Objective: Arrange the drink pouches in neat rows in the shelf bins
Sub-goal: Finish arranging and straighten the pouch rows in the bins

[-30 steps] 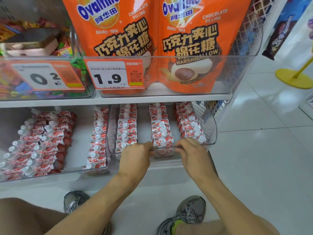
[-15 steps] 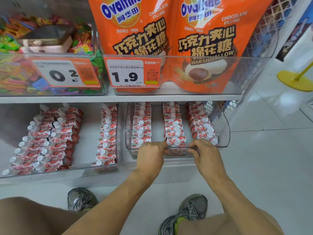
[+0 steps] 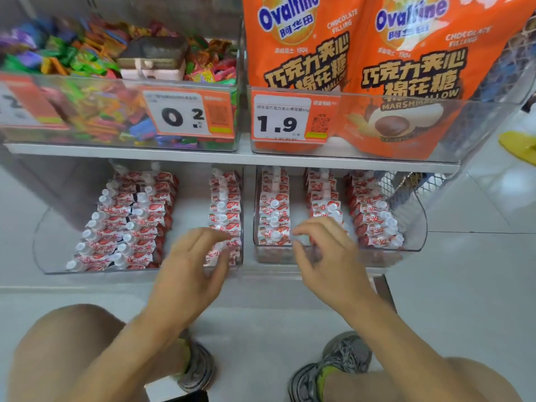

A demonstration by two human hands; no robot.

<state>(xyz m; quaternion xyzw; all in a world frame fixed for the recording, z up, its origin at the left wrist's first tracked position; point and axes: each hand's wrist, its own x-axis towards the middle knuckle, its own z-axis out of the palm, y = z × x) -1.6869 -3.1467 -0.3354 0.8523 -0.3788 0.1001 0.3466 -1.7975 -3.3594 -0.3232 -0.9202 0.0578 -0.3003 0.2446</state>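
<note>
Head view: left hand (image 3: pixel 194 268), right hand (image 3: pixel 327 256) empty, fingers spread, hovering over drink pouches (image 3: pixel 274 219).

Single head-worn wide-angle view, from a crouch close to the lower shelf (image 3: pixel 232 159), facing forward and down: clear bins (image 3: pixel 412 242) at centre, knees and shoes (image 3: pixel 333 369) along bottom edge.

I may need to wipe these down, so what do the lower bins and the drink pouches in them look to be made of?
The right bin and left bin look like clear, glossy hard plastic: the pouch rows show straight through their walls. The drink pouches seem to be soft printed film, probably laminated plastic, with a slight sheen and creased edges. Their white caps look like moulded plastic.
</note>
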